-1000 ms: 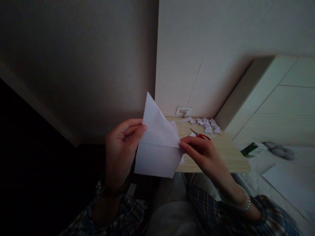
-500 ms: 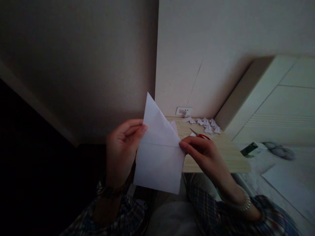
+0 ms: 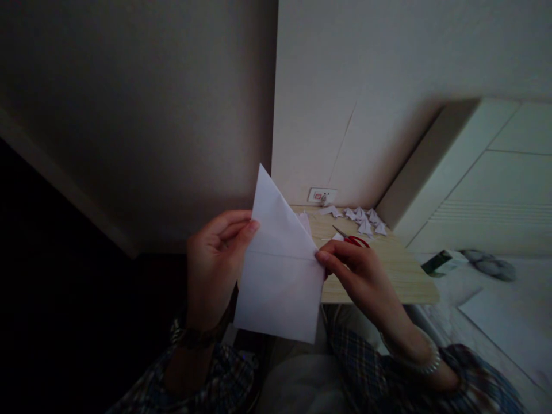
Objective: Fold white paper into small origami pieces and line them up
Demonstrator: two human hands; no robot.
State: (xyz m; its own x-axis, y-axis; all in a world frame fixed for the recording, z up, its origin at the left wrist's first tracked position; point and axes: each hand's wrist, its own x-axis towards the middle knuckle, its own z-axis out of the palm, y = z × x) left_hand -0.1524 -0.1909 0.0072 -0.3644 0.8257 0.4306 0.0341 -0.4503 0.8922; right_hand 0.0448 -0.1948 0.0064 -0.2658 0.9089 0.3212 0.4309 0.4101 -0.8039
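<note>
I hold a white sheet of paper (image 3: 278,270) up in front of me, folded into a triangle on top with a rectangular flap hanging below. My left hand (image 3: 213,267) pinches its left edge at the fold line. At the right end of that crease, my right hand (image 3: 360,270) pinches the paper between thumb and fingertips. Behind the paper lies a small light wooden table (image 3: 388,270).
Red-handled scissors (image 3: 353,238) and several small folded paper pieces (image 3: 364,218) lie on the table near a wall socket (image 3: 322,195). White cabinets (image 3: 487,184) stand to the right. A white sheet (image 3: 509,328) and a grey object (image 3: 489,264) lie at lower right.
The lower flap of the paper has dropped and unfolded downward, so the sheet now hangs longer. Both hands keep their grips in nearly the same place.
</note>
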